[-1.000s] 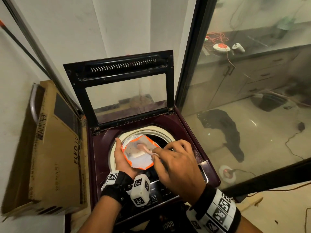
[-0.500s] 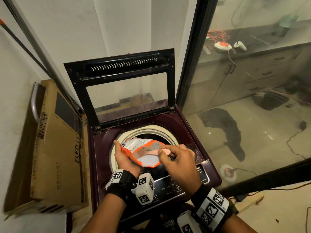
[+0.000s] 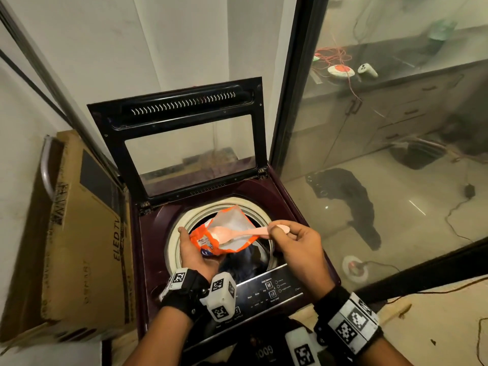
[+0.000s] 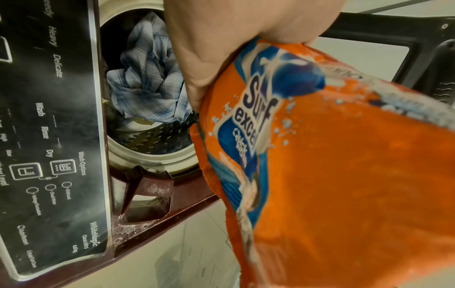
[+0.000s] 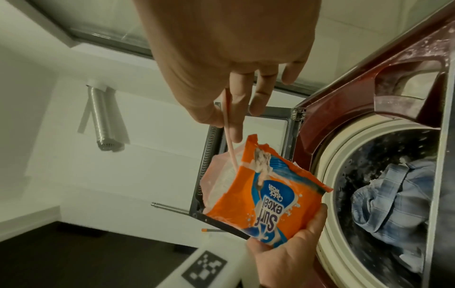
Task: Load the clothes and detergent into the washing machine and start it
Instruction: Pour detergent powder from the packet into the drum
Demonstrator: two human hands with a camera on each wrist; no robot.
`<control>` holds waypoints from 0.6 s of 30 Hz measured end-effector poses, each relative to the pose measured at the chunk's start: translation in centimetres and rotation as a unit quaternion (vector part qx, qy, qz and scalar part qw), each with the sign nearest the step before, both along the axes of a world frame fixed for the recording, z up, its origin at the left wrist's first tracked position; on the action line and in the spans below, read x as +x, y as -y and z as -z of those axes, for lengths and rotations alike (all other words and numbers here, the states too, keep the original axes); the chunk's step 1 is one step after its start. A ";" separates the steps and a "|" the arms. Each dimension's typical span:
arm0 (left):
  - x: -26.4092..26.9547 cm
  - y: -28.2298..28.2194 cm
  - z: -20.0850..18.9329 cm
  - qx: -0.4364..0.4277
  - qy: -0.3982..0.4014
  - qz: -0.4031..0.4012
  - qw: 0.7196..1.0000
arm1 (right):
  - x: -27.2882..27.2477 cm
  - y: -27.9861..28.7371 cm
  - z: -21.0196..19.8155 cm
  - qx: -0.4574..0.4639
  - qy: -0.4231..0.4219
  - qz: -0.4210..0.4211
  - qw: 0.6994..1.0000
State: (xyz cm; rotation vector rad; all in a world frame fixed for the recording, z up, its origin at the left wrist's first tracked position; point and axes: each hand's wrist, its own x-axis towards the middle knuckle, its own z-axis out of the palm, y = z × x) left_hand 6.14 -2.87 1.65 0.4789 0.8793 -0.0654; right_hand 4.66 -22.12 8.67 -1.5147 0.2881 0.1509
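My left hand (image 3: 196,250) grips an open orange detergent packet (image 3: 227,233) by its bottom, over the drum opening of the maroon top-load washing machine (image 3: 295,207). My right hand (image 3: 293,239) pinches the handle of a pink spoon (image 3: 237,232) whose bowl lies inside the packet's mouth. In the right wrist view the spoon (image 5: 230,140) dips into the white powder of the packet (image 5: 261,198). A blue checked shirt (image 4: 147,78) lies in the drum, seen too in the right wrist view (image 5: 389,198). The machine's lid (image 3: 184,133) stands upright at the back.
The black control panel (image 3: 264,291) runs along the machine's front edge. A detergent tray recess (image 4: 147,196) dusted with powder sits at the front right corner. A cardboard TV box (image 3: 87,239) leans against the left wall. A glass partition (image 3: 383,154) stands on the right.
The right hand has drawn back to the right, so the spoon now lies flat across the packet's mouth. The left hand has tilted the packet's opening up and away.
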 end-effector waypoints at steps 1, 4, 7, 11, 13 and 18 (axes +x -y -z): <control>0.0 0.0 0.2 -0.008 0.000 0.003 1.000 | 0.1 0.3 0.2 0.005 -0.005 0.002 1.000; 0.0 0.3 0.8 -0.019 0.003 0.007 1.000 | 0.1 1.0 0.5 0.006 -0.007 -0.001 1.000; -0.1 0.6 1.2 -0.032 0.006 0.020 0.999 | -0.3 1.6 0.4 -0.004 0.003 -0.044 0.999; 0.0 1.3 1.5 -0.015 -0.006 0.013 1.000 | -0.6 2.3 0.2 -0.021 0.017 -0.046 0.999; 0.3 1.4 1.9 -0.013 -0.015 0.014 1.000 | -0.6 2.5 0.2 -0.025 0.020 -0.051 0.998; 0.6 1.9 1.7 -0.015 -0.010 0.016 1.000 | -0.2 3.6 0.6 -0.025 0.015 -0.019 0.999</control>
